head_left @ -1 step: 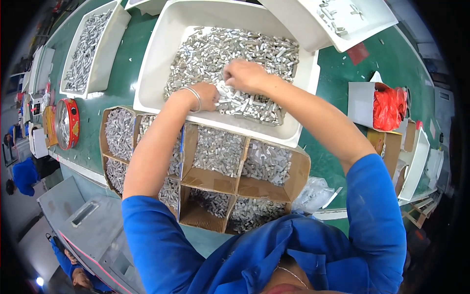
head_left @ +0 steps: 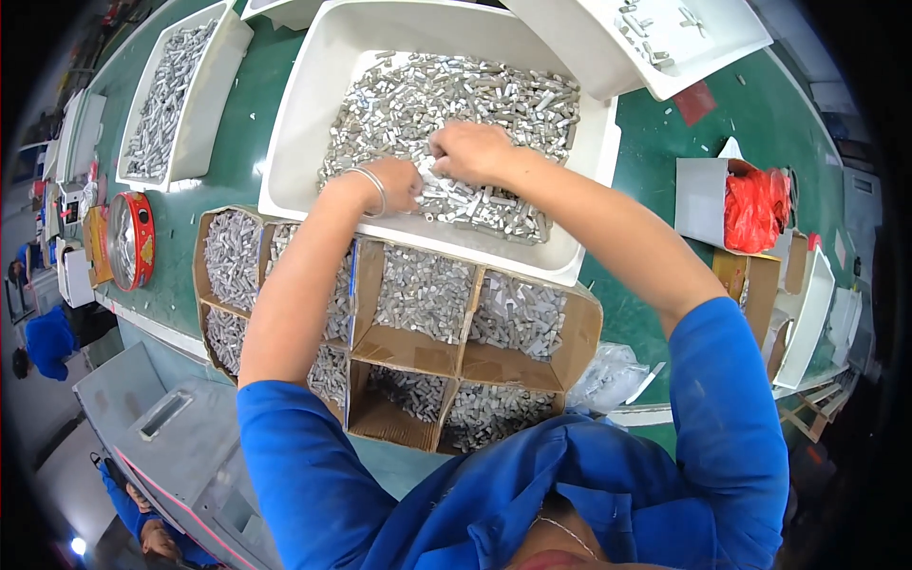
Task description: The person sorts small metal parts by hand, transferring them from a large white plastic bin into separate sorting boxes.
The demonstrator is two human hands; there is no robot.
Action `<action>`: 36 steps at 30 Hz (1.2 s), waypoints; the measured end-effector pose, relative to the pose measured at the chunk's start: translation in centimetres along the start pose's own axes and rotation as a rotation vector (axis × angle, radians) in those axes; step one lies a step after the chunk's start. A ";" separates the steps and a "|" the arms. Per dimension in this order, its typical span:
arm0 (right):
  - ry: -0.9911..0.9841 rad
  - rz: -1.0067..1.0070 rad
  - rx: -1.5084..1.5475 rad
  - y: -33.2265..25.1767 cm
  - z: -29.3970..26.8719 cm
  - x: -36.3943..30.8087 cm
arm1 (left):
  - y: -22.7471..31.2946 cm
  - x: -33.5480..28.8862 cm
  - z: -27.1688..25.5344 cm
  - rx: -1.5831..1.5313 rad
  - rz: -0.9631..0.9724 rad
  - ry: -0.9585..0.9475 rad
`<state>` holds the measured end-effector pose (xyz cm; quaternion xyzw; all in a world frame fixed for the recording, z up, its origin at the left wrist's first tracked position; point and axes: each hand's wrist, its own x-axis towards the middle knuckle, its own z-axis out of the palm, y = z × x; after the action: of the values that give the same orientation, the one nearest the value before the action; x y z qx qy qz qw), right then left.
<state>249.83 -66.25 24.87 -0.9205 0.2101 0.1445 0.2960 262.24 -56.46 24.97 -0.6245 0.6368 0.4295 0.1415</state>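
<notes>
A large white bin holds a heap of small silvery cylindrical pieces. Both my hands are down at the near middle of this heap, close together. My left hand, with a bracelet at its wrist, is closed with its fingers curled into the pieces. Just right of it and a little farther away, my right hand is closed too, thumb and fingers drawn together. Whatever sits between the fingertips of either hand is too small or hidden to name. Several paler pieces lie just below my right hand.
Against the bin's near side stands a divided cardboard box with similar pieces in its compartments. A narrow white bin of pieces is at left, near a red round tin. Another white bin overlaps the far right corner. A red bag lies right.
My right hand has shifted slightly nearer to me and a touch left. My left hand stays in nearly the same spot, its fingers slightly moved.
</notes>
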 end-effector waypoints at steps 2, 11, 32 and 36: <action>0.016 -0.022 -0.100 -0.4 1.4 0.7 | -1.0 -0.8 -0.9 -0.098 0.016 0.157; 0.038 -0.027 0.238 0.0 2.0 1.9 | -3.4 -3.9 -2.0 -0.330 -0.122 0.335; -0.084 -0.065 -0.190 -2.2 2.1 -0.3 | -0.6 -1.8 -1.2 0.218 -0.304 0.079; -0.129 -0.081 -0.176 -1.9 1.7 -0.4 | -2.2 -2.4 -1.0 -0.107 -0.301 0.271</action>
<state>250.14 -63.71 24.62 -0.9394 0.1399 0.2095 0.2327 265.01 -55.19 26.50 -0.7713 0.5257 0.3489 0.0839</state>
